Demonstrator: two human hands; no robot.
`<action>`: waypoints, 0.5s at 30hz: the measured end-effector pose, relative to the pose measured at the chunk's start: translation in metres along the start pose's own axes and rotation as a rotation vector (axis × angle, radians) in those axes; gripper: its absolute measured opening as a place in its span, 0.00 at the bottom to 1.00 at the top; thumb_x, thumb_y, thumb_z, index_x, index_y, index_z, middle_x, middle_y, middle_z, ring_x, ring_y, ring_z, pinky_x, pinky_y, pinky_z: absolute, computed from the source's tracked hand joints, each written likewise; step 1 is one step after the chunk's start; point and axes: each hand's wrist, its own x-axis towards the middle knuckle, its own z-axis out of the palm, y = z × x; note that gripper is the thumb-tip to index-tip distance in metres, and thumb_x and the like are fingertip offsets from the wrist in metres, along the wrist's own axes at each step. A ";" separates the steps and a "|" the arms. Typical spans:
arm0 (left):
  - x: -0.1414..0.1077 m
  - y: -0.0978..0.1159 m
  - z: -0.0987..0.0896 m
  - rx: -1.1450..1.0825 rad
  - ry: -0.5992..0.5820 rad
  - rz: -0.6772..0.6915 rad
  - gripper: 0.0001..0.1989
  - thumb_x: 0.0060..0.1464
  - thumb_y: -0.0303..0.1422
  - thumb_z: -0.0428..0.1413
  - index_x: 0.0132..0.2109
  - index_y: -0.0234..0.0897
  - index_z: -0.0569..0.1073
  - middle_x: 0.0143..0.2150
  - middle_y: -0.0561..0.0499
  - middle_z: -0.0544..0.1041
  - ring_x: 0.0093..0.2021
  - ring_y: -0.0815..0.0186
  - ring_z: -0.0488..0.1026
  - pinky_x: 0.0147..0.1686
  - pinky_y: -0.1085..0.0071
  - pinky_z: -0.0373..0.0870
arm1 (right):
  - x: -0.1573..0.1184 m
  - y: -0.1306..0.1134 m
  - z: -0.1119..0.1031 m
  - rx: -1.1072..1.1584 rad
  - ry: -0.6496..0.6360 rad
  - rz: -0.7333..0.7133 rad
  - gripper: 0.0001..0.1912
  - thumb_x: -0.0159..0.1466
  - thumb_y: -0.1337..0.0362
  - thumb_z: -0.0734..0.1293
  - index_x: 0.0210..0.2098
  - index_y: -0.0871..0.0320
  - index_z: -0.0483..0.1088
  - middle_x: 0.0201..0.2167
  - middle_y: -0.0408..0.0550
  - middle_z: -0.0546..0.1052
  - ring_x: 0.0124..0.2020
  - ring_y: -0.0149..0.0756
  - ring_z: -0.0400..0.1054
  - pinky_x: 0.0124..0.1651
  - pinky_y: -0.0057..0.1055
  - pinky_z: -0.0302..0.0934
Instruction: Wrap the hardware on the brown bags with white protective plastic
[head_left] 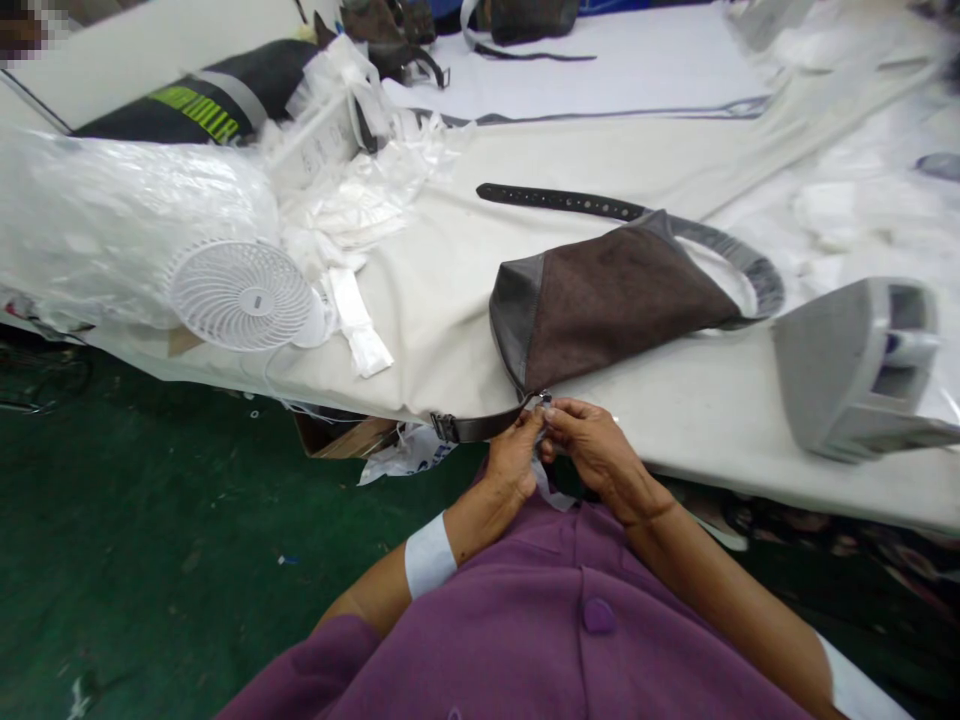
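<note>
A brown bag (626,300) with dark grey ends lies on the white-covered table. Its dark strap (491,425) with a buckle runs along the table's front edge to my hands. My left hand (516,458) is closed at the strap's right end, by a small metal piece (541,398). From the right, my right hand (589,435) pinches at the same spot, fingertips close to the left ones. A strip of thin white material (553,488) hangs below the fingers. Another strap (562,198), with holes, stretches out behind the bag.
A white fan (244,297) stands at the left beside crumpled plastic (135,220). On the right is a grey tape dispenser (847,370). A black roll (217,95) with green lettering lies at the back left. More dark bags (525,18) sit at the back. An open cardboard box (349,438) is under the table edge.
</note>
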 end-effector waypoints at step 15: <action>-0.004 0.004 -0.006 0.119 -0.012 0.139 0.10 0.42 0.32 0.61 0.27 0.35 0.67 0.19 0.57 0.66 0.18 0.74 0.63 0.20 0.76 0.57 | 0.003 -0.042 -0.013 -0.478 -0.047 -0.006 0.11 0.52 0.60 0.68 0.22 0.58 0.63 0.15 0.40 0.68 0.15 0.26 0.59 0.18 0.23 0.53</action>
